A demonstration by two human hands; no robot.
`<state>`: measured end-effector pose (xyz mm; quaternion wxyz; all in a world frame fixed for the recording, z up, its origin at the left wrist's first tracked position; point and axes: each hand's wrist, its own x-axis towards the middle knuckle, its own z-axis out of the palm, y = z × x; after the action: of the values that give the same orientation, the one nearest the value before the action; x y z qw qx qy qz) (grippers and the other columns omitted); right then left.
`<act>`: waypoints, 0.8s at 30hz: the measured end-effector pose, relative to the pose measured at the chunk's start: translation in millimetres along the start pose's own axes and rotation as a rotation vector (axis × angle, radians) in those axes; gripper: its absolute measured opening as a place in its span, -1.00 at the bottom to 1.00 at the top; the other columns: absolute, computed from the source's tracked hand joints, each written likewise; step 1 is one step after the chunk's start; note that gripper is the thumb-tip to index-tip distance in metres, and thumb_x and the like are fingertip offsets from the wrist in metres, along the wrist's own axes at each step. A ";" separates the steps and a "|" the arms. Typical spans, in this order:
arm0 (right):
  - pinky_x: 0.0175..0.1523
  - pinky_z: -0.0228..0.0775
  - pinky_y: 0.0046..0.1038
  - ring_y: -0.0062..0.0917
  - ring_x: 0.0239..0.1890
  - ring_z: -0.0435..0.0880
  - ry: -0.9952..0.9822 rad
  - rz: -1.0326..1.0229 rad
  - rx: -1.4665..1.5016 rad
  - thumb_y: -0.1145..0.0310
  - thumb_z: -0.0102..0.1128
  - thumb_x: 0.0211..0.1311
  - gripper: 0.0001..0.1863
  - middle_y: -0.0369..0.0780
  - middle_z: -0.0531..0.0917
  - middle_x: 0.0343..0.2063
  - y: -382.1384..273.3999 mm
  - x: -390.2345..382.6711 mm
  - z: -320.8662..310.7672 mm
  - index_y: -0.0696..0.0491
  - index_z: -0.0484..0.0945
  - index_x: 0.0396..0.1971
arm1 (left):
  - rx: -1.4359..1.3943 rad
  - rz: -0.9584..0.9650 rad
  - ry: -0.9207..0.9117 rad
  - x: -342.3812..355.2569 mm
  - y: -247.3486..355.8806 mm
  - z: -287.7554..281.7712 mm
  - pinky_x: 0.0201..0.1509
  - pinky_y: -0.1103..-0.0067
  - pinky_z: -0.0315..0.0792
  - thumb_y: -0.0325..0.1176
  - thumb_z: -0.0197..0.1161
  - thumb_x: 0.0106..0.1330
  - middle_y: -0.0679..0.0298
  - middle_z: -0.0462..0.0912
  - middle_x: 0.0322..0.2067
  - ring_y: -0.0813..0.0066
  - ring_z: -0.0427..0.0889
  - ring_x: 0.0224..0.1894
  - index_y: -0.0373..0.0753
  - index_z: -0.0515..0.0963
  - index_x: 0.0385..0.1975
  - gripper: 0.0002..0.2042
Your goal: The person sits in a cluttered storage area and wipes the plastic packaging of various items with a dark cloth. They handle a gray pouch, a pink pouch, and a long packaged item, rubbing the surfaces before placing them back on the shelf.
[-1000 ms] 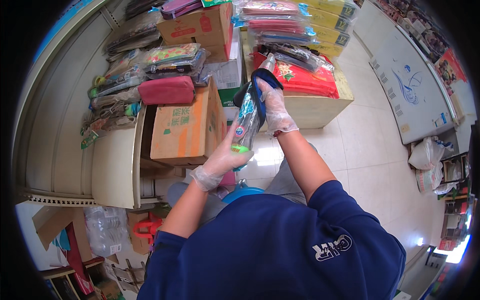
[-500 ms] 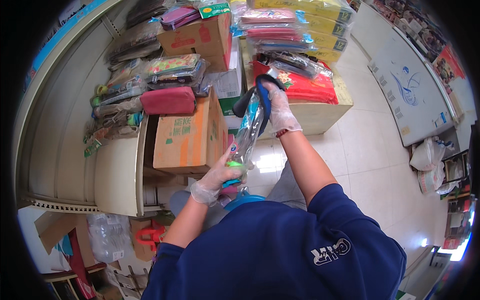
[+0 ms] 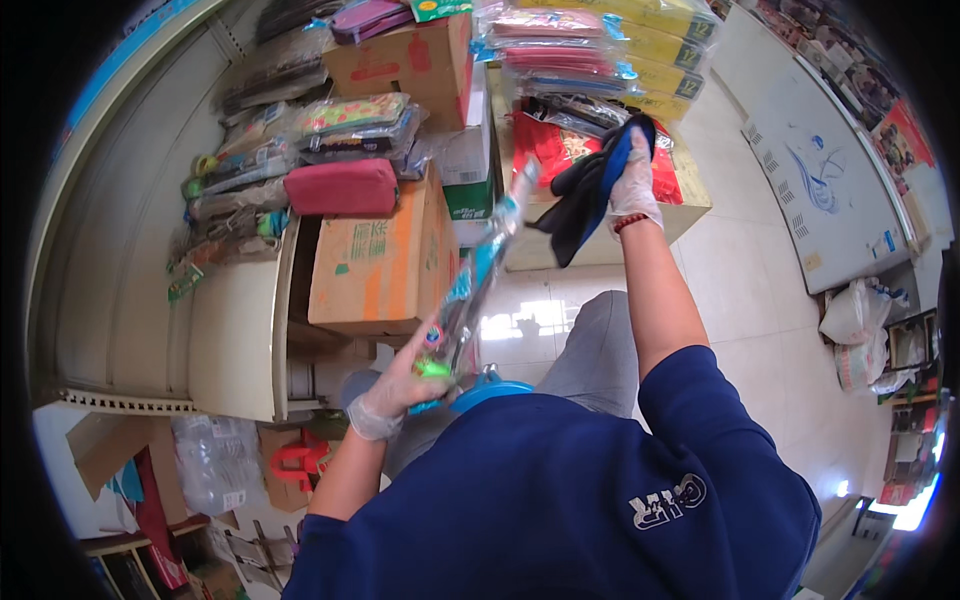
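Note:
My left hand (image 3: pixel 398 380), in a clear thin glove, is closed around the lower end of a long clear plastic packet (image 3: pixel 478 275). The packet has a blue strip, dark contents I cannot make out and a bright green part near my fingers; it tilts up and away to the right. My right hand (image 3: pixel 634 192), also gloved, grips a folded dark blue and black cloth (image 3: pixel 577 208) at its upper edge. The cloth hangs apart from the packet, in front of a red package (image 3: pixel 540 145). The packet's top is blurred.
On the left, a metal shelf (image 3: pixel 235 340) carries several plastic-wrapped packets (image 3: pixel 240 190). A pink pouch (image 3: pixel 340 188) lies on a cardboard box (image 3: pixel 365 265). Wrapped bundles (image 3: pixel 560 60) and yellow packs (image 3: pixel 665 50) are stacked at the back. A white freezer (image 3: pixel 815 160) stands on the right.
My right hand has moved right with the cloth, drawing it away from the packet it was against. My left hand has shifted slightly left and down, still holding the packet.

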<state>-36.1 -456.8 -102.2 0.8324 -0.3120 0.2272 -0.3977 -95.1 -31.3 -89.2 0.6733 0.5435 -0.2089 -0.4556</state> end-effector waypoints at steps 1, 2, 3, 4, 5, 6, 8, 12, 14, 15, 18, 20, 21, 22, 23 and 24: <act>-0.17 0.52 -0.41 -0.47 -0.37 0.61 -0.039 -0.038 0.093 -0.17 0.13 0.28 -0.51 -0.30 0.63 -0.41 -2.2 4.8 -3.1 0.03 0.55 -0.27 | 0.083 0.082 0.014 4.6 -1.4 -4.0 -0.07 0.53 0.51 -0.47 0.31 0.00 0.07 0.51 0.03 0.36 0.59 -0.08 -0.21 -0.15 0.48 0.00; -0.06 0.53 -0.35 -0.42 -0.28 0.62 -0.077 -0.007 0.085 -0.23 0.03 0.31 -0.44 -0.25 0.63 -0.33 -4.6 4.4 -2.9 0.04 0.54 -0.18 | 0.199 0.162 0.076 10.8 0.6 -5.1 0.02 0.53 0.46 -0.46 0.31 0.03 0.05 0.43 0.12 0.37 0.52 0.02 -0.18 -0.15 0.48 -0.01; 0.04 0.50 -0.29 -0.36 -0.17 0.62 -0.157 0.053 0.212 -0.29 -0.02 0.29 -0.35 -0.21 0.63 -0.21 -1.2 0.6 -3.7 0.05 0.53 -0.09 | 0.316 0.241 0.137 19.1 2.0 -1.5 0.11 0.52 0.41 -0.46 0.31 0.05 0.04 0.35 0.21 0.37 0.46 0.11 -0.15 -0.15 0.49 -0.02; 0.14 0.48 -0.23 -0.30 -0.06 0.62 -0.236 0.113 0.339 -0.36 -0.08 0.26 -0.27 -0.17 0.63 -0.09 -0.1 -9.1 -4.5 0.06 0.51 0.00 | 0.434 0.319 0.197 26.6 3.4 2.7 0.20 0.52 0.36 -0.46 0.31 0.08 0.03 0.27 0.30 0.38 0.39 0.21 -0.12 -0.15 0.49 -0.03; 0.33 0.30 -0.13 -0.21 0.17 0.50 -0.296 0.114 0.314 -0.44 -0.19 0.23 -0.12 -0.12 0.51 0.17 3.2 -23.9 -1.9 0.06 0.42 0.18 | 0.487 0.380 0.226 32.1 2.7 6.9 0.23 0.50 0.34 -0.49 0.27 0.09 0.01 0.26 0.32 0.30 0.43 0.23 -0.11 -0.17 0.49 -0.05; 0.40 0.18 -0.12 -0.21 0.26 0.43 -0.347 0.158 0.312 -0.44 -0.17 0.22 -0.10 -0.12 0.44 0.25 1.0 -36.5 0.2 0.06 0.38 0.25 | 0.618 0.408 0.296 34.1 2.1 10.0 0.21 0.49 0.36 -0.49 0.26 0.09 0.00 0.29 0.30 0.23 0.45 0.21 -0.10 -0.17 0.49 -0.05; 0.37 0.24 -0.18 -0.27 0.20 0.49 -0.443 0.238 0.366 -0.35 -0.14 0.29 -0.20 -0.18 0.52 0.18 -11.8 -51.4 -6.6 0.04 0.40 0.23 | 0.883 0.464 0.414 39.8 2.8 15.5 0.17 0.46 0.40 -0.50 0.23 0.10 -0.01 0.35 0.26 0.09 0.50 0.18 -0.08 -0.16 0.49 -0.06; 0.38 0.23 -0.18 -0.31 0.21 0.47 -0.525 0.247 0.210 -0.30 0.00 0.25 -0.24 -0.20 0.50 0.19 -14.6 -79.4 -4.4 0.01 0.40 0.22 | 1.192 0.455 0.478 49.5 -1.6 24.3 -0.03 0.30 0.49 -0.49 0.25 0.07 -0.01 0.48 -0.01 -0.06 0.56 -0.05 -0.04 -0.15 0.48 -0.05; 0.37 0.24 -0.17 -0.35 0.24 0.44 -0.519 0.124 0.049 -0.31 0.15 0.16 -0.21 -0.24 0.48 0.20 2.4 -84.9 4.7 -0.02 0.39 0.22 | 1.301 0.401 0.454 54.6 -2.7 31.9 -0.15 0.23 0.50 -0.48 0.27 0.05 0.03 0.50 -0.15 -0.03 0.57 -0.16 -0.02 -0.13 0.48 -0.04; 0.32 0.29 -0.23 -0.40 0.15 0.50 -0.405 0.158 0.087 -0.22 0.10 0.24 -0.32 -0.24 0.53 0.11 6.5 -89.4 13.1 -0.03 0.41 0.19 | 1.365 0.435 0.437 57.1 -5.5 33.1 -0.23 0.20 0.50 -0.47 0.28 0.04 0.08 0.47 -0.25 0.02 0.57 -0.24 0.02 -0.12 0.48 -0.04; -0.04 0.45 -0.49 -0.63 -0.15 0.58 -0.388 -0.011 -0.210 0.20 0.31 0.24 -0.65 -0.36 0.63 -0.17 15.0 -77.6 31.7 0.04 0.54 -0.05 | 1.515 0.456 0.395 54.9 -6.1 39.9 -0.26 0.22 0.51 -0.45 0.29 0.06 0.11 0.46 -0.31 0.05 0.57 -0.29 0.05 -0.11 0.48 -0.05; -0.10 0.45 -0.52 -0.62 -0.23 0.59 -0.330 -0.083 -0.270 0.35 0.38 0.14 -0.72 -0.35 0.65 -0.27 5.1 -91.4 46.7 0.07 0.59 -0.14 | 1.562 0.448 0.393 53.5 -8.0 32.2 -0.29 0.23 0.51 -0.44 0.31 0.06 0.12 0.44 -0.33 0.07 0.56 -0.32 0.07 -0.08 0.47 -0.05; -0.14 0.45 -0.52 -0.62 -0.28 0.60 -0.295 -0.122 -0.273 0.41 0.40 0.11 -0.75 -0.34 0.66 -0.32 7.3 -94.9 47.4 0.06 0.62 -0.19 | 1.573 0.382 0.376 49.8 -5.9 31.6 -0.29 0.23 0.51 -0.43 0.31 0.06 0.13 0.44 -0.32 0.07 0.56 -0.32 0.07 -0.06 0.47 -0.06; -0.14 0.44 -0.53 -0.62 -0.28 0.58 -0.270 -0.191 -0.319 0.40 0.36 0.15 -0.72 -0.32 0.66 -0.28 12.3 -88.1 47.5 0.10 0.61 -0.12 | 1.584 0.324 0.360 48.1 -0.2 31.9 -0.29 0.23 0.51 -0.43 0.32 0.05 0.13 0.44 -0.32 0.08 0.56 -0.32 0.08 -0.05 0.47 -0.06; -0.15 0.43 -0.54 -0.62 -0.28 0.58 -0.260 -0.215 -0.365 0.38 0.34 0.18 -0.71 -0.31 0.67 -0.28 15.3 -86.1 43.4 0.12 0.61 -0.10 | 1.607 0.343 0.378 42.4 -5.9 28.4 -0.31 0.24 0.51 -0.42 0.34 0.03 0.13 0.44 -0.31 0.08 0.56 -0.33 0.09 -0.03 0.46 -0.06; -0.15 0.42 -0.54 -0.63 -0.29 0.57 -0.252 -0.236 -0.412 0.36 0.32 0.20 -0.69 -0.31 0.67 -0.27 16.5 -80.5 41.6 0.15 0.60 -0.08 | 1.615 0.394 0.387 41.2 -6.6 24.1 -0.31 0.24 0.51 -0.42 0.34 0.03 0.13 0.44 -0.31 0.07 0.56 -0.33 0.10 -0.02 0.46 -0.06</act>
<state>-48.2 -370.0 -74.1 0.7208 -0.5462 0.1601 -0.3956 -95.9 -79.1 -96.4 0.1701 0.8789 -0.4417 0.0594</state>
